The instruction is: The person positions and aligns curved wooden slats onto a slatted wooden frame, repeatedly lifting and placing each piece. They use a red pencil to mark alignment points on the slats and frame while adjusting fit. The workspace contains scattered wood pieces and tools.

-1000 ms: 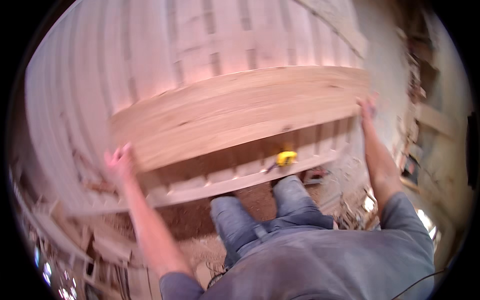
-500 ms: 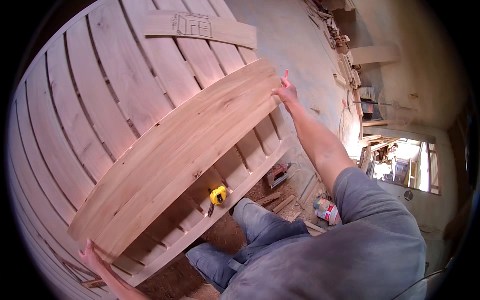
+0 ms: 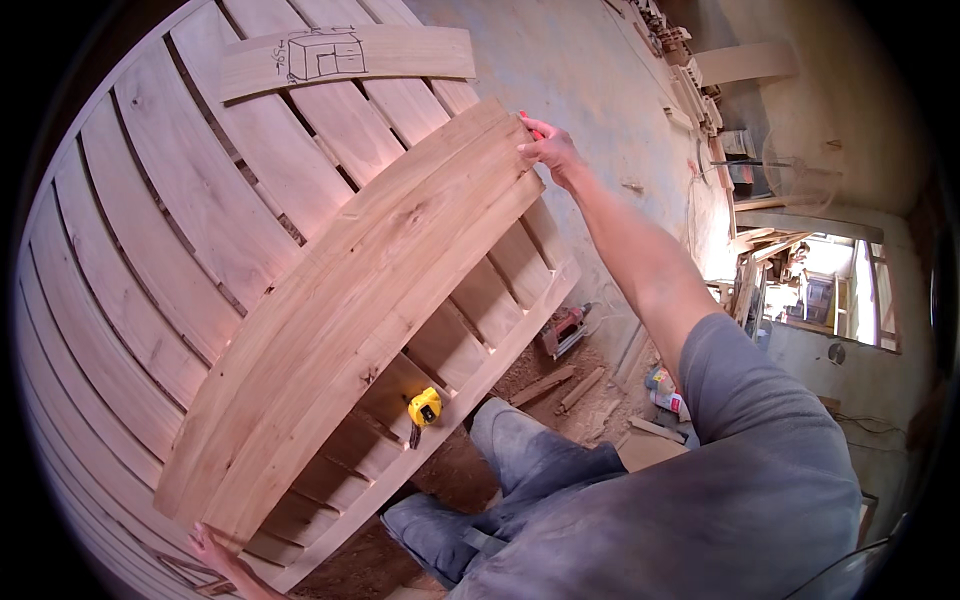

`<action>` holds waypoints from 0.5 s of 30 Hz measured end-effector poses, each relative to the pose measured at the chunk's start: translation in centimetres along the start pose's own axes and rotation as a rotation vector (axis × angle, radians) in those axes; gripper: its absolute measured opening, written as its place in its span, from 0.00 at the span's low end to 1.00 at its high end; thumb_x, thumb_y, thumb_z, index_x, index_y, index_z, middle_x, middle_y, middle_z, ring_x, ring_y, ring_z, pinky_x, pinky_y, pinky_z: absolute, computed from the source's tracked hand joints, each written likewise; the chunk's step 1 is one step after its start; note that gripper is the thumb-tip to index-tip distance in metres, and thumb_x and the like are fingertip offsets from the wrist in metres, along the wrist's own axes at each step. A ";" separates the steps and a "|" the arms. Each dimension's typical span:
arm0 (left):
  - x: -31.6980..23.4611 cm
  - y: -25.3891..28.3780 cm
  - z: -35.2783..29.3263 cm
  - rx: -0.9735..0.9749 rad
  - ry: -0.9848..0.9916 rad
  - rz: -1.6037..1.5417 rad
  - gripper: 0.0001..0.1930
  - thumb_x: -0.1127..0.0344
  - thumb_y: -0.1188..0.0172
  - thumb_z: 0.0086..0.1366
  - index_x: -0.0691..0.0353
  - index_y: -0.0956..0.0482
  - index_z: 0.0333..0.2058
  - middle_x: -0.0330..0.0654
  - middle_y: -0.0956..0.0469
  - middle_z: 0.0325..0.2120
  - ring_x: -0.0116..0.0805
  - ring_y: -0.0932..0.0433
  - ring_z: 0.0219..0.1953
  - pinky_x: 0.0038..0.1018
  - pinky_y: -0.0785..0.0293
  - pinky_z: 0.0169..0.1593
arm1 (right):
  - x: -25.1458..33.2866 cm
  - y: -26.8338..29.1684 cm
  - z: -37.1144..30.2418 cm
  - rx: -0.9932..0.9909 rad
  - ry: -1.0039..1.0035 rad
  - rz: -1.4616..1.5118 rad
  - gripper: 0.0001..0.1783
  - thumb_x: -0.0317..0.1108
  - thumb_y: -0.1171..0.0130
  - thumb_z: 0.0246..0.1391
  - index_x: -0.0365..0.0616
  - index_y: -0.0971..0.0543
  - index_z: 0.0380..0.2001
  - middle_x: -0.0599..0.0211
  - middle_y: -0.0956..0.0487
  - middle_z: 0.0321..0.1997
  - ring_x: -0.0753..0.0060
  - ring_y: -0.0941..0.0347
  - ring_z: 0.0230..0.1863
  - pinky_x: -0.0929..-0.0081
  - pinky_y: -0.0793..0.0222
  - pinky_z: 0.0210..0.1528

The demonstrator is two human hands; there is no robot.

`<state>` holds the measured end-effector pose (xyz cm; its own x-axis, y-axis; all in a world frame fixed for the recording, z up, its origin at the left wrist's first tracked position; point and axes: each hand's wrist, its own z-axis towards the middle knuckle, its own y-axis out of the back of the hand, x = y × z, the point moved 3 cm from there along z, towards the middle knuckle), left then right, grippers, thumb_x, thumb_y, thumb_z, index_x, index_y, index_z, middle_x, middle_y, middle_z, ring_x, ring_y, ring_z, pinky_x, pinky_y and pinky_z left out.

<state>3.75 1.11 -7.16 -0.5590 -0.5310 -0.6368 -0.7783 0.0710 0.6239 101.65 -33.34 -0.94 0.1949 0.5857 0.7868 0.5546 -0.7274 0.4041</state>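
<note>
A long, wide wooden board [image 3: 340,330] with a curved far edge lies at a slant over a slatted wooden panel [image 3: 215,150]. Down at the lower left, my left hand [image 3: 212,552] is closed on the board's near end. At the opposite end, my right hand [image 3: 552,152] has its fingers against the board's end edge. A thin red stick, perhaps a pencil [image 3: 536,126], shows between those fingers. Between the board and the panel's near rail [image 3: 465,400] sits a yellow tape measure [image 3: 425,406].
A short plank [image 3: 400,52] with a pencilled cabinet sketch lies across the far slats. On the floor are a red and grey power tool [image 3: 567,328], wood offcuts [image 3: 578,390], sawdust and a white-and-red container [image 3: 664,390]. Stacked timber [image 3: 690,95] lines the wall.
The whole view has shifted a little. My right hand has moved farther up along the board's end, and the red stick now tips toward the board. My left hand stays at the near end.
</note>
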 end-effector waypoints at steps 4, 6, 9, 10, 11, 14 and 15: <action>0.1 -0.2 0.4 0.029 0.028 -0.065 0.41 0.55 0.36 0.72 0.72 0.45 0.73 0.51 0.28 0.63 0.41 0.29 0.62 0.35 0.34 0.65 | -0.2 -0.2 -0.1 -0.045 0.044 -0.040 0.44 0.19 0.33 0.44 0.37 0.30 0.69 0.54 0.25 0.67 0.64 0.26 0.63 0.71 0.31 0.65; 0.5 0.1 0.8 0.048 0.013 -0.064 0.40 0.55 0.36 0.72 0.70 0.42 0.72 0.50 0.28 0.62 0.41 0.29 0.62 0.35 0.34 0.65 | 0.1 -0.8 -0.3 -0.055 0.041 -0.002 0.44 0.19 0.34 0.44 0.37 0.30 0.69 0.54 0.25 0.66 0.64 0.26 0.62 0.71 0.31 0.65; 0.8 0.2 1.0 0.130 0.043 -0.069 0.38 0.56 0.39 0.72 0.68 0.43 0.73 0.50 0.30 0.63 0.43 0.30 0.61 0.37 0.34 0.63 | 0.3 -0.7 -1.0 -0.007 0.001 -0.017 0.44 0.19 0.34 0.46 0.35 0.31 0.70 0.54 0.26 0.67 0.63 0.28 0.64 0.68 0.34 0.68; 0.6 -0.1 0.9 0.169 0.062 -0.071 0.37 0.57 0.41 0.72 0.67 0.43 0.73 0.50 0.30 0.64 0.44 0.30 0.61 0.38 0.34 0.63 | 0.2 -0.5 -0.9 0.000 0.013 -0.041 0.44 0.18 0.34 0.46 0.35 0.31 0.70 0.54 0.26 0.68 0.63 0.28 0.63 0.69 0.34 0.67; 0.5 -0.6 1.0 0.146 0.070 -0.099 0.36 0.57 0.41 0.72 0.67 0.42 0.72 0.49 0.30 0.63 0.44 0.30 0.61 0.38 0.33 0.62 | 0.1 -0.4 -0.8 0.006 0.024 -0.064 0.44 0.18 0.34 0.45 0.35 0.31 0.70 0.54 0.26 0.68 0.63 0.28 0.63 0.69 0.33 0.67; 0.8 0.2 0.9 0.087 0.073 -0.139 0.35 0.57 0.41 0.72 0.66 0.40 0.71 0.49 0.30 0.62 0.44 0.29 0.59 0.40 0.31 0.60 | 0.2 -1.2 -1.2 0.012 0.009 -0.076 0.44 0.17 0.33 0.45 0.35 0.31 0.70 0.53 0.26 0.68 0.64 0.27 0.62 0.69 0.32 0.66; 0.8 0.6 1.2 0.091 0.057 -0.132 0.35 0.57 0.41 0.72 0.66 0.40 0.71 0.49 0.29 0.62 0.44 0.29 0.59 0.40 0.31 0.60 | 0.3 -1.4 -1.3 0.009 -0.001 -0.069 0.44 0.17 0.32 0.45 0.35 0.31 0.69 0.53 0.26 0.68 0.64 0.26 0.61 0.70 0.31 0.65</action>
<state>2.49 1.78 -7.85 -0.4353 -0.5873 -0.6823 -0.8680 0.0727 0.4912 99.87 -32.59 -0.70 0.1570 0.6349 0.7565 0.5742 -0.6819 0.4531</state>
